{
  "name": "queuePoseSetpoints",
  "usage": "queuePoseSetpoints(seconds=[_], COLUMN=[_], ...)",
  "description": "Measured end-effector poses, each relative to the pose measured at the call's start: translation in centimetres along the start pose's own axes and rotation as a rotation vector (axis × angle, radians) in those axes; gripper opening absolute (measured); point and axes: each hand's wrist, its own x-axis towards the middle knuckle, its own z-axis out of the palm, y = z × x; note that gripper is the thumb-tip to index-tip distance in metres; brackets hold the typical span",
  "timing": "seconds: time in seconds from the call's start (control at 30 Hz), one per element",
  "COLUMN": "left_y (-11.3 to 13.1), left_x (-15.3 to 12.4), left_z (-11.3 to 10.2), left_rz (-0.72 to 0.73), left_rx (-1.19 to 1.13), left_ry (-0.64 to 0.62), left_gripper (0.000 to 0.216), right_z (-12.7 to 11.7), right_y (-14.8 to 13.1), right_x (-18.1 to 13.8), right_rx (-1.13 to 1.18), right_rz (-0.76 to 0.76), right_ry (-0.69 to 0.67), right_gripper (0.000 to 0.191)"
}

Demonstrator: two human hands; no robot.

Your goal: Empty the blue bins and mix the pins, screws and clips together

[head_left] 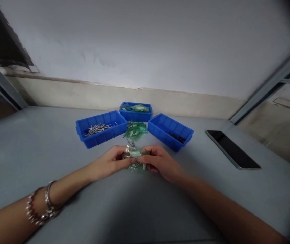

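Note:
My left hand (111, 162) and my right hand (157, 161) meet at the middle of the grey table, both pinched on one small green plastic bag (134, 157) with metal screws poking out of its top. The fingers of both hands are closed on the bag's edges. Just beyond the bag lies a loose pile of empty green bags (135, 130).
Three blue bins stand behind the hands: the left bin (101, 129) holds silver screws, the far bin (135, 111) holds green bags, the right bin (170, 131) holds small dark parts. A black phone (232, 149) lies at the right. A wall rises close behind.

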Motion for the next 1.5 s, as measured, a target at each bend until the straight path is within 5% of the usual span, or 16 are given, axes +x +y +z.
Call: queuePoseSetpoints(seconds=[1.5], left_y=[0.34], left_x=[0.12], left_z=[0.08], left_rz=[-0.026], left_rx=[-0.034], left_ry=[0.009], left_gripper=[0.018], right_z=[-0.18], right_y=[0.18], right_x=[0.17], right_rx=[-0.068], right_rz=[-0.009], right_ry=[-0.037], right_gripper=[0.023])
